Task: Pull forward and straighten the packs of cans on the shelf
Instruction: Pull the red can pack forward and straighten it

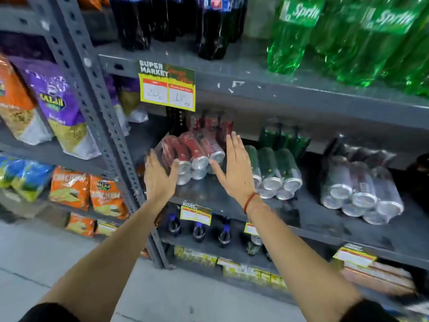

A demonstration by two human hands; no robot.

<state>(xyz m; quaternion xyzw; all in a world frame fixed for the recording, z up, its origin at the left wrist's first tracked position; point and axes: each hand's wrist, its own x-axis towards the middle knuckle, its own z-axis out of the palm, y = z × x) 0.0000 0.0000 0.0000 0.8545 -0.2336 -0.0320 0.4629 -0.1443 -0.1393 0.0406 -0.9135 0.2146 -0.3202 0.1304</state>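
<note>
A shrink-wrapped pack of red cans (193, 152) lies on its side on the grey shelf (325, 219), can ends facing me. My left hand (160, 176) presses flat against its left side. My right hand (234, 168) is held flat at its right side, fingers straight and together, between the red pack and a pack of green cans (276, 169). Neither hand closes around anything. Farther right lies a pack of dark cans (362, 189). More red cans (210, 123) and green cans (283, 135) stand behind, deeper on the shelf.
A yellow price tag (167, 88) hangs from the shelf above, which carries dark cola bottles (209, 26) and green Sprite bottles (348, 38). A perforated upright (102, 117) stands just left of the red pack. Snack bags (58, 101) fill the left rack. Small bottles (199, 231) stand below.
</note>
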